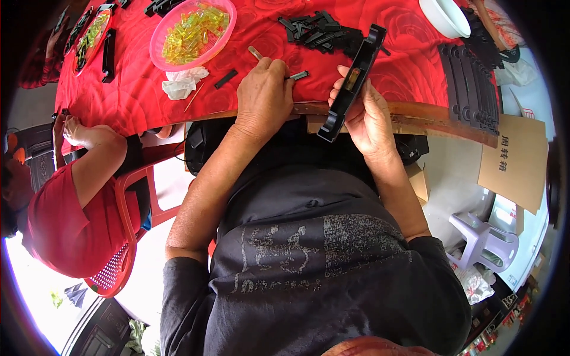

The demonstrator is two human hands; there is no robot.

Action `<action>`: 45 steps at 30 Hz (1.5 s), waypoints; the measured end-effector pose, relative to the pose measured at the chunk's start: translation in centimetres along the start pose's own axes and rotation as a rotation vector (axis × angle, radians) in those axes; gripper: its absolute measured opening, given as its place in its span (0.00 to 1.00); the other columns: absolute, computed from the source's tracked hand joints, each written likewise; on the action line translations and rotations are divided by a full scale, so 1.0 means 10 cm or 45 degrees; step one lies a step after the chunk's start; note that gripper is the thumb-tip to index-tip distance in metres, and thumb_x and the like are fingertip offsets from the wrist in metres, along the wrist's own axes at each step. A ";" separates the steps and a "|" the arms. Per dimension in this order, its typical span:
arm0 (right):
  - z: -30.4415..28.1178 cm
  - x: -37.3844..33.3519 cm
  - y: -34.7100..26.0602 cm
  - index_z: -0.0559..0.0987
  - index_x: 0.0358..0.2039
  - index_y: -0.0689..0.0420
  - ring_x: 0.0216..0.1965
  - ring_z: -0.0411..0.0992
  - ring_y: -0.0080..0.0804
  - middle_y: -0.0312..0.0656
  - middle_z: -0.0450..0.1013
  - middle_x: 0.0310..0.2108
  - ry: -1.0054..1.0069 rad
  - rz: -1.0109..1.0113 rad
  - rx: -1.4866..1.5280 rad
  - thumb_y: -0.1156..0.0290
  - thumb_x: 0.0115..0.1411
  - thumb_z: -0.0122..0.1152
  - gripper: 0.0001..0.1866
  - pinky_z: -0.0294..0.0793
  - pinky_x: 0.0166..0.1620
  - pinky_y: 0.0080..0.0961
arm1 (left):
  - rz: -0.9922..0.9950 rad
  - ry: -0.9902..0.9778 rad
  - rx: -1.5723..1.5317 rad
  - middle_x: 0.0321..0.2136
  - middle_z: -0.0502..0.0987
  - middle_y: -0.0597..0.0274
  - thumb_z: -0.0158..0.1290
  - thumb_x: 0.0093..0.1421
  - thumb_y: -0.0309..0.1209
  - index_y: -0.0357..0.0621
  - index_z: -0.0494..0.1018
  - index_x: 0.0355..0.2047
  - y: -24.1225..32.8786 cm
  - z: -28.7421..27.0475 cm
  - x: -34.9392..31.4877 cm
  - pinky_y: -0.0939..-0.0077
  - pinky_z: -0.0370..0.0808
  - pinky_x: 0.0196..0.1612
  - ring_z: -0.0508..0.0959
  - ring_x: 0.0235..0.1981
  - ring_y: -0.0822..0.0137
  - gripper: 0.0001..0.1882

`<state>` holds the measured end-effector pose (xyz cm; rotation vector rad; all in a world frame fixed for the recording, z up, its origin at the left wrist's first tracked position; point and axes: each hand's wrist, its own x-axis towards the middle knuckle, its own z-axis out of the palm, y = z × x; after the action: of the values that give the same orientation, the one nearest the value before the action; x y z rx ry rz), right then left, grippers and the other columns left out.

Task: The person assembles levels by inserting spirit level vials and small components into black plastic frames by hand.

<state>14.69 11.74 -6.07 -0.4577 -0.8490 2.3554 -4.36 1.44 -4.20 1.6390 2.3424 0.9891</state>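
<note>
My right hand [369, 113] grips a long black plastic level body [352, 83], tilted over the table's near edge. A yellow vial [352, 78] shows in its middle slot. To its left, my left hand [264, 89] is closed above the red cloth, back up. A small dark grey piece [299, 75] sticks out from its fingers; the rest of that piece is hidden. Just beyond the knuckles is a short brownish tube-like thing [255, 53]. A small black strip [226, 79] lies left of this hand.
A pink bowl [155, 52] of yellow vials stands back left, with crumpled white tissue [183, 83] before it. Small black parts [317, 31] are heaped beyond my hands. Long black bodies [472, 89] line the right, near a white bowl [442, 18]. A person in red [83, 225] sits left.
</note>
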 end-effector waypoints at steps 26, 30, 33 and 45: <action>0.00 -0.02 0.02 0.71 0.58 0.65 0.47 0.77 0.37 0.47 0.76 0.47 0.055 -0.016 -0.155 0.55 0.70 0.55 0.27 0.79 0.52 0.36 | 0.010 0.001 -0.192 0.29 0.79 0.43 0.50 0.61 0.20 0.38 0.74 0.38 0.12 -0.10 -0.18 0.61 0.76 0.34 0.81 0.31 0.47 0.06; 0.00 -0.01 0.02 0.71 0.58 0.65 0.47 0.77 0.37 0.47 0.77 0.46 0.053 -0.011 -0.160 0.55 0.70 0.54 0.27 0.79 0.52 0.37 | -0.021 0.010 -0.227 0.29 0.78 0.44 0.50 0.60 0.20 0.38 0.75 0.39 0.12 -0.10 -0.21 0.61 0.76 0.33 0.81 0.30 0.47 0.07; -0.01 -0.01 0.02 0.71 0.58 0.65 0.47 0.77 0.38 0.47 0.77 0.46 0.069 0.001 -0.150 0.55 0.70 0.54 0.27 0.79 0.53 0.37 | -0.058 -0.029 -0.190 0.28 0.78 0.45 0.50 0.60 0.20 0.38 0.75 0.39 0.10 -0.11 -0.22 0.60 0.76 0.33 0.80 0.29 0.47 0.08; -0.03 0.01 0.03 0.71 0.58 0.66 0.47 0.77 0.38 0.47 0.76 0.46 0.052 -0.002 -0.129 0.56 0.70 0.54 0.26 0.79 0.53 0.38 | 0.032 -0.076 -0.172 0.29 0.75 0.49 0.56 0.55 0.19 0.37 0.73 0.35 0.04 -0.10 -0.23 0.59 0.75 0.35 0.79 0.32 0.47 0.07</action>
<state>14.63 11.74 -6.51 -0.5449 -0.9526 2.3008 -3.55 -0.93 -3.81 1.6274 2.1717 1.0626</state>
